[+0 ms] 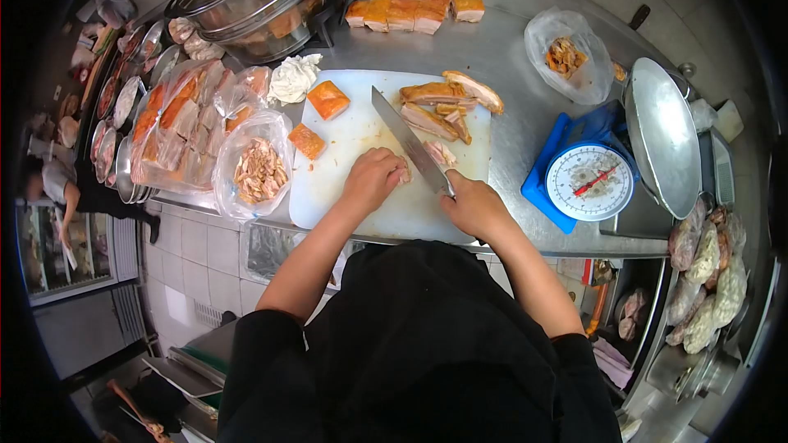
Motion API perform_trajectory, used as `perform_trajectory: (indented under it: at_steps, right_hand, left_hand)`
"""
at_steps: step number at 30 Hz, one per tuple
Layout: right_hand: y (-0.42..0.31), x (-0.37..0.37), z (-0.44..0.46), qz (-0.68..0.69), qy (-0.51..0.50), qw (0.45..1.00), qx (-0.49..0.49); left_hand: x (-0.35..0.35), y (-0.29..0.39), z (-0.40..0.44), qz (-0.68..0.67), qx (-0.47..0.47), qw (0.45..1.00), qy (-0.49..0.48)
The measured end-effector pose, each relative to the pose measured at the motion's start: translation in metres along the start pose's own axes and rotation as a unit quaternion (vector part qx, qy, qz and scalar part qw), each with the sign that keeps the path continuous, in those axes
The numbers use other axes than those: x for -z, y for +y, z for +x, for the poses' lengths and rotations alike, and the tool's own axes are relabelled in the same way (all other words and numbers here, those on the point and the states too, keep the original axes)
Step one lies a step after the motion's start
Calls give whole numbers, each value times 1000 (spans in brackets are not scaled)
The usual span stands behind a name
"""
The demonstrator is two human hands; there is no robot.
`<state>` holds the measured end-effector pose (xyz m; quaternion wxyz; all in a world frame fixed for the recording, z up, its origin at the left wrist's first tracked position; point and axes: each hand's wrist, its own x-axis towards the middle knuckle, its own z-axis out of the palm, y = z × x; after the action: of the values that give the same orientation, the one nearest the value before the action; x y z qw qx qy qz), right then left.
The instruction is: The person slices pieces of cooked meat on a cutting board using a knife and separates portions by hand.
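Note:
My right hand (478, 207) is wrapped round the handle of a long kitchen knife (408, 138), whose blade points up and left across the white cutting board (369, 127). Left of the blade, my left hand (373, 180) has its fingers curled on a small piece of meat (402, 174), mostly hidden under the fingertips. A few pale meat pieces (441, 153) lie just right of the blade. Farther up the board are roasted meat strips (439, 97). Two golden-skinned pork blocks (328, 100) sit on the board's left side.
Left of the board are an open bag of chopped meat (259, 171), a crumpled white cloth (293, 78) and bagged pork slabs (176, 127). A blue scale (588, 182) with a metal pan (666, 138) stands right. Pork blocks (408, 12) line the back. Another person (59, 184) is far left.

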<state>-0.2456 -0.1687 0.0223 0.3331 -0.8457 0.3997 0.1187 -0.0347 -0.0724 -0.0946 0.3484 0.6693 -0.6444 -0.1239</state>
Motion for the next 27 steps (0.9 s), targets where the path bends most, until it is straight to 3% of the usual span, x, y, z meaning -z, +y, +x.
perform_trajectory:
  at_steps: [8, 11, 17, 20, 22, 23, 25, 27]
  right_hand:
    - [-15, -16, 19, -31, -27, 999, 22]
    - [-12, -29, 34, -18, 7, 999, 35]
    - [-34, 11, 25, 19, -140, 989, -53]
    - [-21, -20, 21, -1, -78, 997, -8]
    - [-9, -49, 36, -10, 61, 996, 70]
    - [-5, -46, 42, -12, 61, 995, 73]
    - [-26, -7, 33, 44, -85, 995, -16]
    - [-36, 1, 21, 62, -125, 989, -55]
  left_hand:
    - [-3, 1, 2, 29, -22, 999, 12]
    - [-4, -2, 1, 21, -42, 999, 11]
    - [-1, -2, -1, 35, -40, 999, -3]
    - [-4, 1, -4, 37, -28, 999, 15]
    - [-8, -3, -3, 28, -36, 999, 26]
    - [-9, -6, -4, 22, -43, 998, 37]
    - [-8, -5, -6, 24, -40, 998, 35]
    - [-10, -3, -5, 23, -35, 998, 36]
